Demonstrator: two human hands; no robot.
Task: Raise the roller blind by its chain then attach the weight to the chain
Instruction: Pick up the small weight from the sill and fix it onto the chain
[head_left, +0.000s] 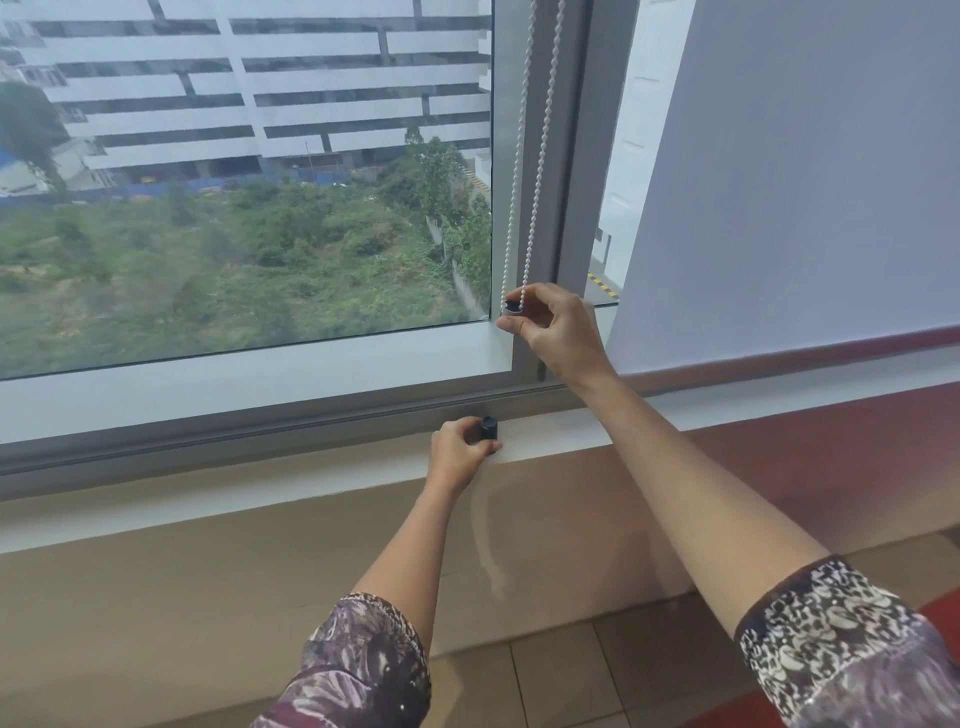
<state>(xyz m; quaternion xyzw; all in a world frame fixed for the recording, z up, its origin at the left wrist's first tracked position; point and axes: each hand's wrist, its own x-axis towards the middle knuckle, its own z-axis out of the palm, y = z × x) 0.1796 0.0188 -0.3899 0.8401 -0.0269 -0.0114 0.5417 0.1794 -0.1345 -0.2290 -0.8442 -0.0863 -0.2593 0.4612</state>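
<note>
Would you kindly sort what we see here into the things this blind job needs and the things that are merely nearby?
Part of the job:
- bead chain
- dark piece at the chain's bottom loop, pinched by the right hand
- black weight piece in the left hand

Merely nearby:
- lowered blind on the next window
- window sill

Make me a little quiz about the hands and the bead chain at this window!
1. True or false: the right hand is at the bottom loop of the white bead chain.
2. What does the left hand hold? A) a small black piece B) a cup C) a pen
3. Fill in: the left hand is down by the window ____.

Key: 1 true; 2 A; 3 sill.
</note>
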